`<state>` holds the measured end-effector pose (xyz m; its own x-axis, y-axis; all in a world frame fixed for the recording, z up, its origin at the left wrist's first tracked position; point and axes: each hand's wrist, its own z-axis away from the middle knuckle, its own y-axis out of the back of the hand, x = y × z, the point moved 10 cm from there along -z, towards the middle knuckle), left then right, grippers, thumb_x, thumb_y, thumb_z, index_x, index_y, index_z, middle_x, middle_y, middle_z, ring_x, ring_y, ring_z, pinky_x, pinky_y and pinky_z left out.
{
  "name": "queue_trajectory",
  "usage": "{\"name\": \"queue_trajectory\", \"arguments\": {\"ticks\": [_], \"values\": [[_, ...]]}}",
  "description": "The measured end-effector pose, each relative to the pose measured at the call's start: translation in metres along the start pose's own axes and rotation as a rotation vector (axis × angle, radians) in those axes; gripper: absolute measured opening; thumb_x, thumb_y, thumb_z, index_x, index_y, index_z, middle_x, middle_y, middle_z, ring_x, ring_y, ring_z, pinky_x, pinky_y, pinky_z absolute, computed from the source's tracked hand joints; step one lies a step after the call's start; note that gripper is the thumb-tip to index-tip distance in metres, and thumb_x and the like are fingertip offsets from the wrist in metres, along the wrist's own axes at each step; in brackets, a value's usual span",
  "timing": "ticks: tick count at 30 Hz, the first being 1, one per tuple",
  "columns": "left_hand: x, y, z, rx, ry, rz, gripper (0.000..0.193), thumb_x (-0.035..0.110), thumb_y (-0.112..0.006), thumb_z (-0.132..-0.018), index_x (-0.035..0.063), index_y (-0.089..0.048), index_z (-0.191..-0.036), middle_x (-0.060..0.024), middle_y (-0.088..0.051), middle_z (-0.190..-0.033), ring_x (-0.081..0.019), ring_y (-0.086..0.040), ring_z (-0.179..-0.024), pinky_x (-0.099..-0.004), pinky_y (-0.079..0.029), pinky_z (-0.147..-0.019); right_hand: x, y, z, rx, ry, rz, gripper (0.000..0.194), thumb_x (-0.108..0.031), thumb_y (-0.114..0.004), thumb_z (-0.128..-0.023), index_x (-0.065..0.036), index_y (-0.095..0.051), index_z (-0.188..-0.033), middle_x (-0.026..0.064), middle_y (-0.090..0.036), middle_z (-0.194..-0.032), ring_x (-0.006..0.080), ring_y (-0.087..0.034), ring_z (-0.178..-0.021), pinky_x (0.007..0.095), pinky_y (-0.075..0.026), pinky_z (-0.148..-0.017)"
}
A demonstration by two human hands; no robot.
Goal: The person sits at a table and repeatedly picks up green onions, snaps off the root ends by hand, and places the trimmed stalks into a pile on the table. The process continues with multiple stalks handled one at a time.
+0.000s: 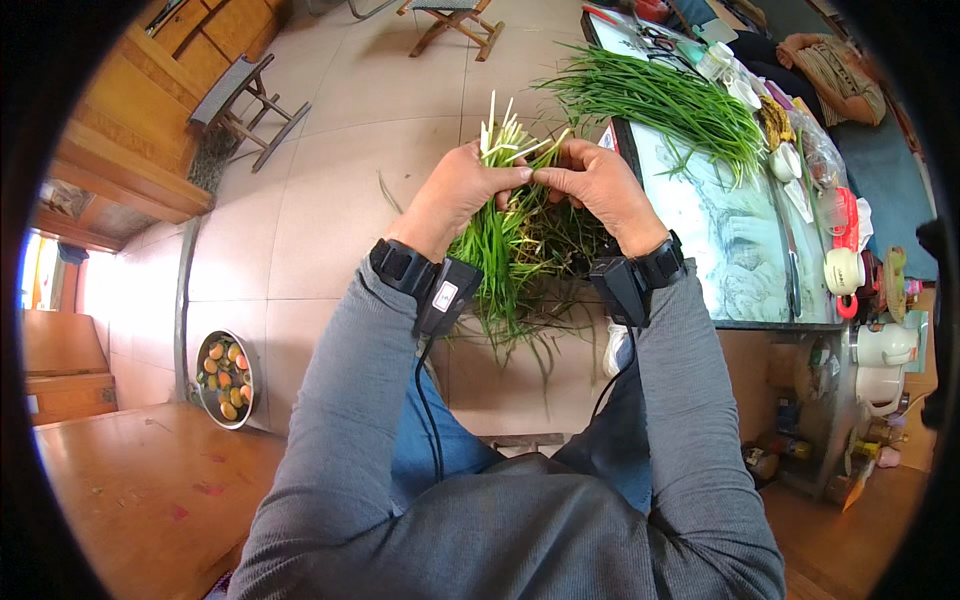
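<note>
My left hand point(469, 184) is closed around a bunch of garlic chives point(487, 236). Their pale stem ends point away from me, and the green leaves hang down towards my knees. Close beside it, my right hand point(600, 184) pinches a yellowish-green chive stalk point(556, 146) between thumb and fingers. The two thumb tips almost meet. Beneath my hands, a dark tangle of withered leaves and stalks point(570, 232) lies low near the floor, partly hidden by the bunch. A large heap of chives point(660, 101) rests on the table to the right.
The glass-topped table point(697, 247) carries cups, scissors point(660, 37), bananas point(776, 120) and a knife point(793, 277). A seated person's arm point(847, 97) is beyond it. Folding stools point(244, 105) stand ahead. A metal basin of fruit point(226, 379) sits on the left.
</note>
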<state>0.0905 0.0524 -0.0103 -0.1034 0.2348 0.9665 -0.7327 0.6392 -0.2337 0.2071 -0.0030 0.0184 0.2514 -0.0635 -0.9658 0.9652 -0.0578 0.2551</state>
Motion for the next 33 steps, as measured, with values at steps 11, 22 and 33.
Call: {"name": "queue_trajectory", "arguments": {"ticks": [11, 22, 33], "values": [[-0.006, 0.023, 0.008, 0.031, 0.095, -0.039, 0.014, 0.008, -0.069, -0.082, -0.0015, -0.062, -0.089, -0.0048, -0.063, -0.071, -0.0085, -0.051, -0.052, -0.0229, -0.043, -0.048, -0.005, 0.072, 0.004, 0.408, 0.093, -0.374, 0.018, -0.015, -0.059, -0.092, 0.0, -0.063, -0.1, 0.0013, -0.062, -0.079, 0.0046, -0.054, -0.062, 0.0176, -0.039, -0.052], [-0.02, 0.005, 0.012, -0.052, 0.254, 0.156, 0.018, 0.011, -0.069, -0.084, 0.0004, -0.062, -0.096, -0.0022, -0.06, -0.077, -0.0084, -0.052, -0.054, -0.0243, -0.045, -0.047, 0.013, -0.01, -0.005, -0.127, -0.045, -0.251, 0.02, -0.015, -0.067, -0.087, -0.003, -0.066, -0.103, -0.0018, -0.061, -0.079, 0.0043, -0.055, -0.068, 0.0171, -0.041, -0.059], [0.003, -0.008, 0.009, -0.06, 0.018, 0.064, 0.025, 0.006, -0.075, -0.078, 0.0029, -0.059, -0.097, 0.0003, -0.06, -0.081, -0.0055, -0.051, -0.057, -0.0189, -0.042, -0.049, -0.007, 0.001, 0.002, 0.055, -0.03, -0.194, 0.022, -0.021, -0.072, -0.083, -0.002, -0.065, -0.091, -0.0015, -0.062, -0.077, 0.0045, -0.055, -0.061, 0.0176, -0.038, -0.053]]}}
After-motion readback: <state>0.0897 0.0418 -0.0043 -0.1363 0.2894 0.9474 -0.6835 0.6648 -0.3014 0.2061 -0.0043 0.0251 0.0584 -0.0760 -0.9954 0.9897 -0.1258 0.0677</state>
